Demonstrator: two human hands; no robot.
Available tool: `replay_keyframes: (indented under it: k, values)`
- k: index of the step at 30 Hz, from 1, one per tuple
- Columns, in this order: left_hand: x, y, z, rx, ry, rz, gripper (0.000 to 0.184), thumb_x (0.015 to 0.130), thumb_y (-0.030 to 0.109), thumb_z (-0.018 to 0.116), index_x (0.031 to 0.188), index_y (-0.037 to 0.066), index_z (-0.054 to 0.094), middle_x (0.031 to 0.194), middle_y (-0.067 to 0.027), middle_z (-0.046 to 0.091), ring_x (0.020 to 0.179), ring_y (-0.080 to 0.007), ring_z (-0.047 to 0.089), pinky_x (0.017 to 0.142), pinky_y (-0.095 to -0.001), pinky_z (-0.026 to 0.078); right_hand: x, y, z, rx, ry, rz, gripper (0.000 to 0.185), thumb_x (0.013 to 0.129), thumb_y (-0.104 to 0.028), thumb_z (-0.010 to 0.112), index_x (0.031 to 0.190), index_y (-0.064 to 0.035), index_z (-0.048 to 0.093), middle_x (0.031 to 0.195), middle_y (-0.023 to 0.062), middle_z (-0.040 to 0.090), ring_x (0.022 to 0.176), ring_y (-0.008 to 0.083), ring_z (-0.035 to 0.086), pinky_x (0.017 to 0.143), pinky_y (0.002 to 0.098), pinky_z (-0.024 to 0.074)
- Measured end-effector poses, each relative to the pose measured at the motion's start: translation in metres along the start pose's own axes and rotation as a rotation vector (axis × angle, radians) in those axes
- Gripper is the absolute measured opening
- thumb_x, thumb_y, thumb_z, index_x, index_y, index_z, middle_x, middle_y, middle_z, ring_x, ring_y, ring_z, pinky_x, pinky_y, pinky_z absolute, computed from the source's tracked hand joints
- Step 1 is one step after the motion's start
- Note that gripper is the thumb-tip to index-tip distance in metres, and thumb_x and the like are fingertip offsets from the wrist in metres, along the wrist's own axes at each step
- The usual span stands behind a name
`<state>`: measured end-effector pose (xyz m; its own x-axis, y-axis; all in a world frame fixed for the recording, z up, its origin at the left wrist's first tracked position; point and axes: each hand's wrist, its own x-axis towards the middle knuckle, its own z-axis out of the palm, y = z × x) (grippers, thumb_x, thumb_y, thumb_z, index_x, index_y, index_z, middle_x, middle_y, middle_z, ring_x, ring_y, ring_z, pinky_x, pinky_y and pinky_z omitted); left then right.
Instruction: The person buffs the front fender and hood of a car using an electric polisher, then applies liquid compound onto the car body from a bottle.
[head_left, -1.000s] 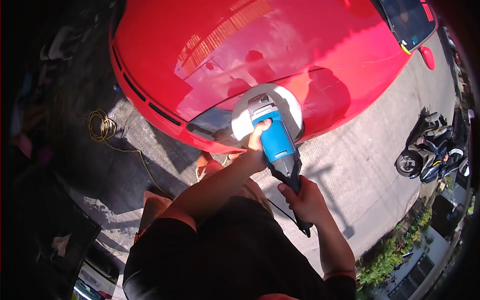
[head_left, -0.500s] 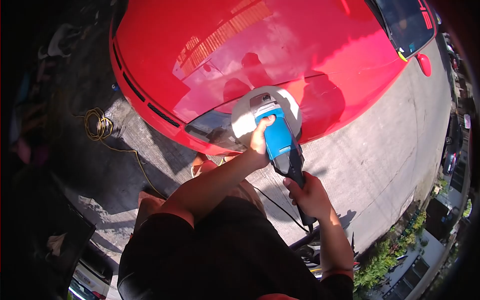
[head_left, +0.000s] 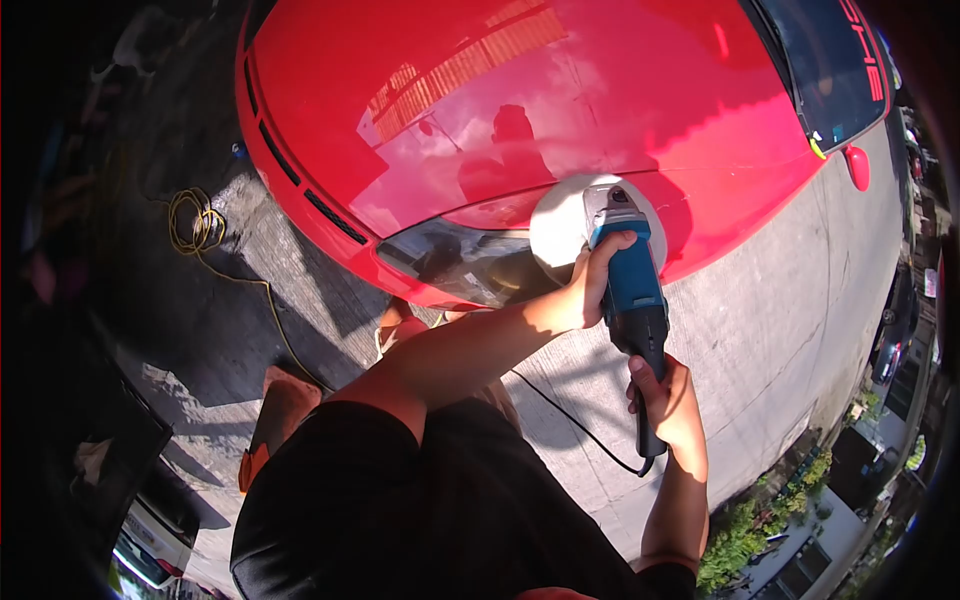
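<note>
Blue-and-black polisher (head_left: 633, 285), and both hands are on it! Left hand (head_left: 598, 280) wrapped round blue housing, thumb over top, just behind metal head (head_left: 610, 203); right hand (head_left: 668, 400) closed on black rear handle (head_left: 648, 435). White round pad (head_left: 557, 228) up front, over corner of red car (head_left: 650, 80), overlapping edge of headlight (head_left: 470, 262). Black cord (head_left: 578, 425) curving off handle's end; farther left, yellow cord (head_left: 272, 305), one end coiled on concrete (head_left: 760, 320).

Two hands (head_left: 600, 268) (head_left: 672, 402), one polisher (head_left: 636, 290) (and one car (head_left: 620, 110))
</note>
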<state>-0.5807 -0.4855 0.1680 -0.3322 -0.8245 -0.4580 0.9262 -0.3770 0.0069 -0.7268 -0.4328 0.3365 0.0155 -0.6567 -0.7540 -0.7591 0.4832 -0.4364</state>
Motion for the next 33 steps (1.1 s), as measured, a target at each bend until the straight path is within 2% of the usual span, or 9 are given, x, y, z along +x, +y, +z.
replay_keyframes:
  k: [13, 19, 21, 22, 25, 26, 29, 30, 33]
  values:
    - [0.033, -0.017, 0.002, 0.002, -0.034, -0.026, 0.05, 0.096, 0.043, 0.075, 0.125, 0.004, 0.064, 0.099, -0.0116, 0.072, 0.087, -0.0242, 0.075, 0.081, -0.0425, 0.066, 0.0, 0.011, 0.001, 0.073, 0.112, -0.025, 0.043, 0.106, -0.042, 0.075, 0.099, -0.0004, 0.068, 0.068, 0.0038, 0.064, 0.057, 0.0117, 0.063, 0.053, 0.0299, 0.0513]
    - [-0.017, -0.006, -0.032, -0.023, 0.115, 0.076, 0.049, 0.092, 0.039, 0.08, 0.126, 0.007, 0.066, 0.101, -0.0099, 0.072, 0.088, -0.0236, 0.074, 0.08, -0.0425, 0.064, -0.005, 0.001, 0.019, 0.039, -0.067, 0.036, 0.045, 0.105, -0.042, 0.075, 0.104, 0.0022, 0.068, 0.069, 0.0039, 0.065, 0.058, 0.0127, 0.064, 0.058, 0.0302, 0.0538]
    - [-0.046, 0.002, -0.065, 0.02, 0.242, 0.052, 0.055, 0.091, 0.047, 0.078, 0.125, 0.006, 0.064, 0.101, -0.011, 0.071, 0.091, -0.0264, 0.075, 0.084, -0.0444, 0.064, 0.0, 0.016, 0.043, 0.061, -0.205, 0.047, 0.046, 0.103, -0.042, 0.077, 0.108, 0.0034, 0.068, 0.073, 0.0071, 0.069, 0.064, 0.0128, 0.068, 0.06, 0.0309, 0.0547]
    - [-0.067, 0.013, -0.076, 0.064, 0.229, 0.045, 0.069, 0.088, 0.059, 0.077, 0.132, 0.009, 0.06, 0.11, -0.0132, 0.07, 0.099, -0.0301, 0.074, 0.093, -0.0489, 0.061, 0.001, 0.014, 0.055, 0.013, -0.259, 0.053, 0.048, 0.101, -0.042, 0.079, 0.109, 0.0034, 0.068, 0.076, 0.009, 0.071, 0.068, 0.0156, 0.071, 0.063, 0.0332, 0.0557]
    - [-0.116, 0.029, -0.119, 0.073, 0.372, 0.055, 0.062, 0.093, 0.056, 0.074, 0.131, 0.009, 0.06, 0.111, -0.0116, 0.07, 0.097, -0.0278, 0.073, 0.091, -0.0456, 0.061, 0.014, 0.039, 0.104, -0.093, -0.364, -0.025, 0.054, 0.094, -0.045, 0.085, 0.112, 0.0035, 0.069, 0.085, 0.0144, 0.075, 0.079, 0.0265, 0.077, 0.074, 0.0414, 0.0584]
    - [-0.124, 0.029, -0.14, 0.115, 0.411, 0.131, 0.059, 0.093, 0.051, 0.076, 0.132, 0.008, 0.06, 0.111, -0.0119, 0.07, 0.098, -0.0277, 0.074, 0.09, -0.0456, 0.062, 0.016, 0.038, 0.118, -0.097, -0.378, -0.086, 0.058, 0.092, -0.044, 0.088, 0.122, 0.0023, 0.07, 0.086, 0.0116, 0.074, 0.081, 0.0227, 0.075, 0.079, 0.0391, 0.0604]
    - [-0.145, 0.048, -0.146, 0.331, 0.565, 0.241, 0.058, 0.093, 0.04, 0.08, 0.135, 0.007, 0.058, 0.112, -0.0129, 0.07, 0.1, -0.028, 0.074, 0.09, -0.0458, 0.064, 0.039, 0.086, 0.185, 0.092, -0.379, -0.235, 0.063, 0.088, -0.045, 0.091, 0.125, 0.0015, 0.071, 0.096, 0.0162, 0.078, 0.094, 0.0285, 0.078, 0.089, 0.0415, 0.06]
    - [-0.147, 0.061, -0.159, 0.431, 0.446, 0.229, 0.063, 0.093, 0.031, 0.081, 0.142, 0.006, 0.052, 0.117, -0.0142, 0.069, 0.104, -0.0276, 0.074, 0.091, -0.045, 0.064, 0.047, 0.092, 0.206, 0.14, -0.33, -0.293, 0.063, 0.087, -0.045, 0.091, 0.125, 0.0014, 0.072, 0.1, 0.0178, 0.078, 0.097, 0.0299, 0.078, 0.09, 0.0417, 0.0594]
    - [-0.136, 0.084, -0.168, 0.781, 0.484, 0.3, 0.067, 0.09, 0.02, 0.084, 0.145, 0.007, 0.047, 0.124, -0.014, 0.068, 0.104, -0.0255, 0.073, 0.088, -0.0418, 0.063, 0.071, 0.095, 0.265, 0.301, -0.239, -0.32, 0.064, 0.085, -0.045, 0.093, 0.123, 0.0014, 0.072, 0.107, 0.0199, 0.079, 0.103, 0.0318, 0.078, 0.094, 0.0419, 0.058]
